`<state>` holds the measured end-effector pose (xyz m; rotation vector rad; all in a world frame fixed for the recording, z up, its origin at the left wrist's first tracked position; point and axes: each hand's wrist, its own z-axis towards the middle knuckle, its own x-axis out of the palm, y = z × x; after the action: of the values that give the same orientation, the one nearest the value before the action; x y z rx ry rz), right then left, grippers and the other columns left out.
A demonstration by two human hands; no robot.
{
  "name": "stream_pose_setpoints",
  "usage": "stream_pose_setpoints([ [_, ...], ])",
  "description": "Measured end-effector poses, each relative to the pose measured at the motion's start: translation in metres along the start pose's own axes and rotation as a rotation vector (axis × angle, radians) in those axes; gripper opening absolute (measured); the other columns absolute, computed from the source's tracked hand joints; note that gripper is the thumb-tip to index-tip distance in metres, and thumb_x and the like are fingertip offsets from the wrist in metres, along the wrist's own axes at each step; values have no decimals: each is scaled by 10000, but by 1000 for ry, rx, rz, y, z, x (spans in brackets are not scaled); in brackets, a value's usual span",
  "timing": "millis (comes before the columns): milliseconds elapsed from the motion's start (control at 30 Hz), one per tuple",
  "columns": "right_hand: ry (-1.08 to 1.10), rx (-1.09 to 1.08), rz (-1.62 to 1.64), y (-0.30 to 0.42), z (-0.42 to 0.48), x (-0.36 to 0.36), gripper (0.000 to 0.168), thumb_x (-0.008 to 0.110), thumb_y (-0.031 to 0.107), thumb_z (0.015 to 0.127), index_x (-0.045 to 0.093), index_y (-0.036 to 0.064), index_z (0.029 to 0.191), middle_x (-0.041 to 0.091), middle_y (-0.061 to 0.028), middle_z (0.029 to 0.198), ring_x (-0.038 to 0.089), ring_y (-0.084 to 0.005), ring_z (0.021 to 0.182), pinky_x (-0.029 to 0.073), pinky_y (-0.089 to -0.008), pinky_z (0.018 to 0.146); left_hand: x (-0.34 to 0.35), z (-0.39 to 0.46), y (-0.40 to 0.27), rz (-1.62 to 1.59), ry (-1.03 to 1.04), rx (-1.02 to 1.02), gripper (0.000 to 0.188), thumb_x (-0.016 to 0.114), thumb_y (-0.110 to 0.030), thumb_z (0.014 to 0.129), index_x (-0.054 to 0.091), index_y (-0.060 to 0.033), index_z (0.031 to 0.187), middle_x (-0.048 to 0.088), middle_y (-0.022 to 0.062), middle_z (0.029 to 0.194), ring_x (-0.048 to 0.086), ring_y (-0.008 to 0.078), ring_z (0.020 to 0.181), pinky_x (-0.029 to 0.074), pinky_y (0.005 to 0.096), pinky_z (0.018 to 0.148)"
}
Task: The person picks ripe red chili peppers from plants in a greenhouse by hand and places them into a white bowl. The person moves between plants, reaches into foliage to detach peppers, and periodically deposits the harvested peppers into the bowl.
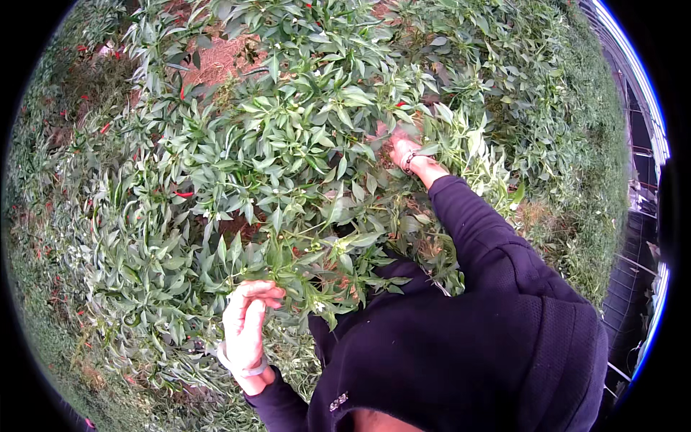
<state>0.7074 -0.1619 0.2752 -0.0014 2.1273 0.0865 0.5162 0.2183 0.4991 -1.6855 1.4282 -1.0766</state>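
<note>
My left hand [248, 324] is at the near side of a pepper plant, palm showing. Its fingers curl loosely above the thumb, beside green leaves [270, 270], and nothing shows between them. A pale band circles the wrist. Farther out, my right hand [404, 144] reaches into the foliage, wearing a beaded bracelet [410, 161]. Blur and leaves hide its fingertips, so whether it holds anything is unclear. A red chili pepper [401, 104] shows just beyond it. To the left, another red chili pepper [184, 194] lies among the leaves, with green chili peppers [129, 210] hanging farther left.
Dense pepper plants surround me, with small white flowers [319, 306] among the leaves. Reddish-brown ground covered in straw [224, 59] shows through a gap at the far side. Along the right edge runs a framed structure [639, 162] with dark sheeting [629, 286].
</note>
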Motion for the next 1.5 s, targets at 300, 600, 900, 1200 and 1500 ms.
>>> stream_pose_setpoints([
  [300,287,242,21,-123,-9,53,380,501,164,802,462,27,1154,604,-146,948,585,-265,875,473,-367,766,136,186,38,150,446,-257,246,445,-162,902,532,-22,1084,595,59,942,560,108,823,445,224,693],
  [600,-72,243,357,-125,77,31,375,489,128,823,443,32,1183,586,-123,977,564,-224,895,462,-350,785,195,266,112,190,463,-431,248,444,-188,904,536,-60,1095,594,50,950,565,103,806,455,224,668],
  [900,-217,367,1129,-138,6,51,374,477,92,844,425,37,1211,569,-101,1006,543,-184,914,452,-332,803,247,314,141,-88,486,-363,332,559,-164,847,470,-66,1152,543,70,1108,533,157,977,430,293,817],
  [1200,-458,-288,1546,-67,39,-25,378,465,55,865,406,43,1239,552,-79,1034,522,-143,933,441,-315,822,250,344,134,-808,181,-533,318,434,-378,896,482,-72,967,546,131,957,541,221,854,452,359,758],
  [1500,-585,-370,648,-81,-6,-72,231,536,141,814,556,77,1036,578,-78,1028,553,-221,961,453,-319,814,206,324,162,-504,118,-550,145,402,-136,873,484,-72,974,434,33,699,367,131,534,286,248,430],
])
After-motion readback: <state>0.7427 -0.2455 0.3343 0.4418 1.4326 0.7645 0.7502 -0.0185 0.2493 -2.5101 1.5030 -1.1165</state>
